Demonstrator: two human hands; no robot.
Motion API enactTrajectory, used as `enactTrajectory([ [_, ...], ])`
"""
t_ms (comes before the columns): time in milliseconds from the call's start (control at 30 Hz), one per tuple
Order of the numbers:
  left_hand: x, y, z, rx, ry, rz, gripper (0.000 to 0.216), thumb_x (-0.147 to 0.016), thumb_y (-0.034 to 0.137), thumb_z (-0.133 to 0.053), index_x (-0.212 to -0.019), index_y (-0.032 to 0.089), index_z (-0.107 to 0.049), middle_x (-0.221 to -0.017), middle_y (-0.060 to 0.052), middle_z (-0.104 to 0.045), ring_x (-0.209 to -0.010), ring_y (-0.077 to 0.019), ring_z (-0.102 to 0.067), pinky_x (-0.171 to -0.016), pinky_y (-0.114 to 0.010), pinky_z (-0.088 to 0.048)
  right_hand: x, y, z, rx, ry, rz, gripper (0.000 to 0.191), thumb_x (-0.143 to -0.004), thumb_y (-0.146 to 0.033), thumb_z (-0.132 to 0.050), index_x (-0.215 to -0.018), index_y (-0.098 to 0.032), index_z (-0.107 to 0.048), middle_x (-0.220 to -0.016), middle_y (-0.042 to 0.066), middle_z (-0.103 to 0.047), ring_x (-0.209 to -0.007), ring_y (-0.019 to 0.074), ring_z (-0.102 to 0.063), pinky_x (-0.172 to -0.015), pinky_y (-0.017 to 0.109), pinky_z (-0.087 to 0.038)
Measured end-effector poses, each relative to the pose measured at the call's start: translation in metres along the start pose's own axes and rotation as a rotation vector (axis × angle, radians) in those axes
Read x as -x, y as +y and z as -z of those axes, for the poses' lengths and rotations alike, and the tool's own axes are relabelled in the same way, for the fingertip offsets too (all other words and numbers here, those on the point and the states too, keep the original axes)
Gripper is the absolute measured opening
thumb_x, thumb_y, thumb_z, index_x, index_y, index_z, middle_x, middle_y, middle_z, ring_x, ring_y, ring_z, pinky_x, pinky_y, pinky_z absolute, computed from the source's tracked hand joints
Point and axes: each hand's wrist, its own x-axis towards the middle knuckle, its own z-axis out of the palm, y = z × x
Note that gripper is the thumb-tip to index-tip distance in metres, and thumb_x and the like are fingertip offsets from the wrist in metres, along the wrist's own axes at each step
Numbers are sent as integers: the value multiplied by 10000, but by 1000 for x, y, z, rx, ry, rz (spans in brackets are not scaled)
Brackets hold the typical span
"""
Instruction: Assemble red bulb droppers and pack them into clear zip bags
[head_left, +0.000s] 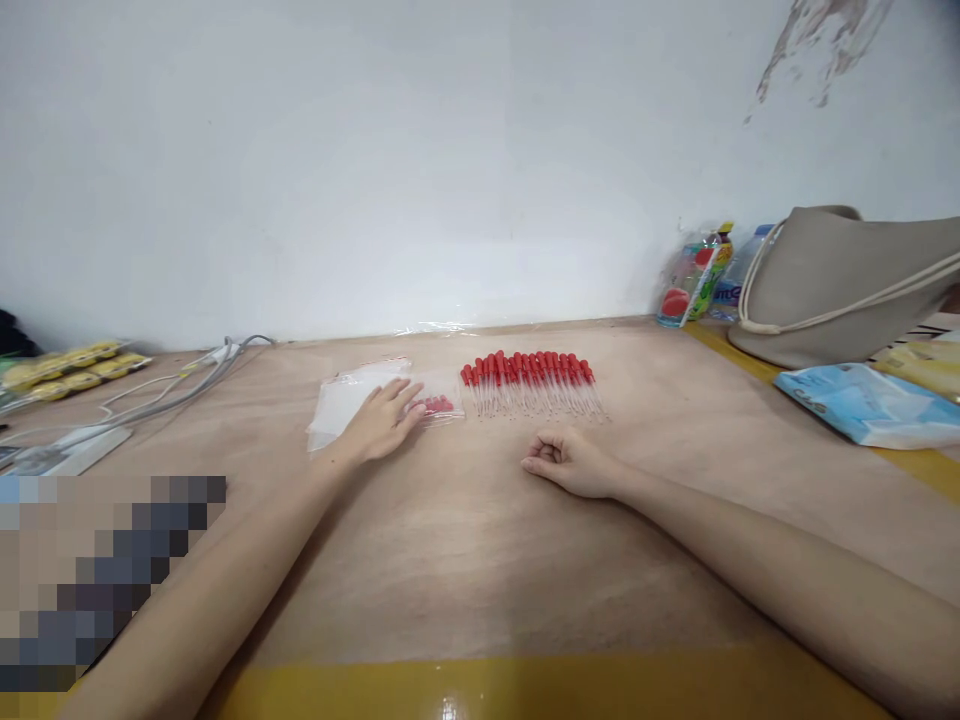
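My left hand (386,420) lies palm down with fingers stretched out over clear plastic bags (330,405). Beside its thumb, a clear bag holds small red pieces (440,404), partly hidden by the fingers. My right hand (566,462) rests on the table in a loose fist, thumb toward the left, with nothing visible in it. Just beyond it, many droppers (529,378) lie side by side in a row, red rubber bulbs toward the wall and thin clear tubes pointing toward me. Neither hand touches the droppers.
On the left of the wooden table (420,570) are a power strip (86,450), cables (176,395) and yellow packs (71,370). To the right stand drink bottles (697,275), a grey bag (847,285) and a blue tissue pack (870,405). A white wall (375,180) closes the back.
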Motion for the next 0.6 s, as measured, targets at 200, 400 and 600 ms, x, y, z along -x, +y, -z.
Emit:
enactTrajectory([
  [200, 19, -28, -6, -11, -158, 240, 575, -881, 493, -198, -1326, 156, -335, -1409, -146, -277, -1313, -302, -192, -1007, -525, -219, 0, 1, 0, 12, 0, -1, 177, -759, -345, -552, -724, -172, -572, -575, -23, -503, -519, 81, -435, -488, 206, -325],
  [400, 21, -39, -12, -2, -56, 241, 405, -875, 323, -277, -1140, 156, -534, -1243, -98, -520, -1201, -239, -421, -958, -346, -358, 0, -4, 1, 31, 4, -7, 158, -754, -323, -552, -727, -170, -580, -571, -24, -503, -518, 82, -438, -495, 209, -331],
  [600, 21, -19, 16, -209, 21, 380, 384, -873, 312, -278, -855, 201, -645, -848, -83, -669, -869, -264, -596, -747, -354, -428, 1, -6, 2, 43, 17, 2, 156, -749, -321, -559, -725, -170, -588, -572, -17, -515, -519, 87, -446, -493, 212, -331],
])
